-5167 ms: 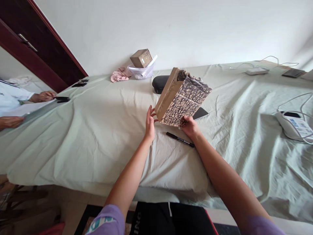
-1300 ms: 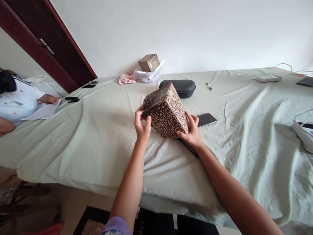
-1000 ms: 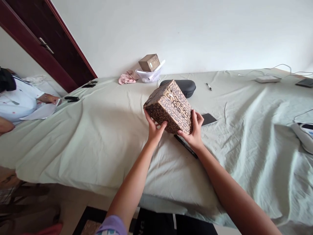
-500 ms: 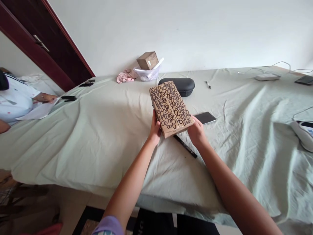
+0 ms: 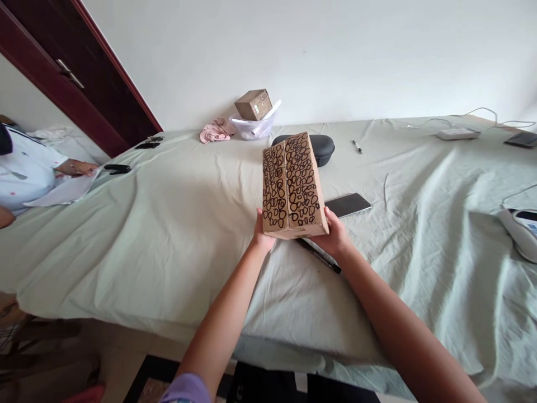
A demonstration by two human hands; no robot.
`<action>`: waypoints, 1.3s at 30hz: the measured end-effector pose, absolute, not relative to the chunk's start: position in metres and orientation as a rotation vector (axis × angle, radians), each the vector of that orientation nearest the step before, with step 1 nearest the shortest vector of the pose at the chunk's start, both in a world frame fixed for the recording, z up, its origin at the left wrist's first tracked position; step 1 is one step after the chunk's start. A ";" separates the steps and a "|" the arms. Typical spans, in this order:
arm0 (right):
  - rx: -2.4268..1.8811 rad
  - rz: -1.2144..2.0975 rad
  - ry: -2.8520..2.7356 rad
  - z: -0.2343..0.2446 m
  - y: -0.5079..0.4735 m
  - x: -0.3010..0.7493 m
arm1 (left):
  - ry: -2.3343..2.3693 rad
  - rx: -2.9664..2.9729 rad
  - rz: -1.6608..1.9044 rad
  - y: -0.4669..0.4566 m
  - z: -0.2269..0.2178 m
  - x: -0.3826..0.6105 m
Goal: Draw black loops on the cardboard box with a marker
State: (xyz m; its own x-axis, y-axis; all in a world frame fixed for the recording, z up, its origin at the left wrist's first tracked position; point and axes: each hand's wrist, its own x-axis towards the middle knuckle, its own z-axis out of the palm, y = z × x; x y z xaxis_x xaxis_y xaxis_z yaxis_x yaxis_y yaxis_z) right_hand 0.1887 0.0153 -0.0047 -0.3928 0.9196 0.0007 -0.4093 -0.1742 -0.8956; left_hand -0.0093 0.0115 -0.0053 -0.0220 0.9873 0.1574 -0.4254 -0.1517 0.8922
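Observation:
A brown cardboard box (image 5: 292, 183) covered in black marker loops is held up over the table, its looped face turned toward me. My left hand (image 5: 263, 239) grips its lower left corner and my right hand (image 5: 334, 235) grips its lower right corner; most of the fingers are hidden behind the box. A black marker (image 5: 319, 256) lies on the pale green sheet (image 5: 168, 224) just below my right hand. A dark phone (image 5: 348, 205) rests flat to the right of the box.
A black oval case (image 5: 325, 148) sits behind the box, a small pen (image 5: 357, 146) to its right. At the wall stand a small carton on a plastic bowl (image 5: 253, 116) and pink cloth (image 5: 213, 130). Another person's sleeve (image 5: 25, 173) is at far left. Cabled devices (image 5: 520, 229) lie at right.
The box has been turned over between my hands and now stands nearly upright with its looped, seamed face toward me. Both hands have shifted to its bottom corners.

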 end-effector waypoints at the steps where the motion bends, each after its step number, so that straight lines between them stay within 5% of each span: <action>1: -0.717 1.756 -1.047 -0.004 0.016 0.189 | 0.772 0.933 1.478 0.011 -0.004 -0.009; 18: -0.642 1.764 -0.665 -0.006 0.026 0.203 | 0.690 0.406 1.507 0.011 0.007 -0.006; 39: -0.560 1.594 -0.687 -0.012 0.029 0.204 | 0.679 0.528 1.482 0.014 0.010 -0.004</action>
State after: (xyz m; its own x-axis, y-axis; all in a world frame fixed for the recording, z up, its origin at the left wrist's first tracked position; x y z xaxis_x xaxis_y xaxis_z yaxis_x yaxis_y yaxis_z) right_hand 0.2040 0.0285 -0.0121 -0.1320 0.9908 0.0291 -0.7017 -0.0727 -0.7088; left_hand -0.0040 0.0141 0.0102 -0.0341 0.9955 -0.0882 -0.7167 0.0372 0.6964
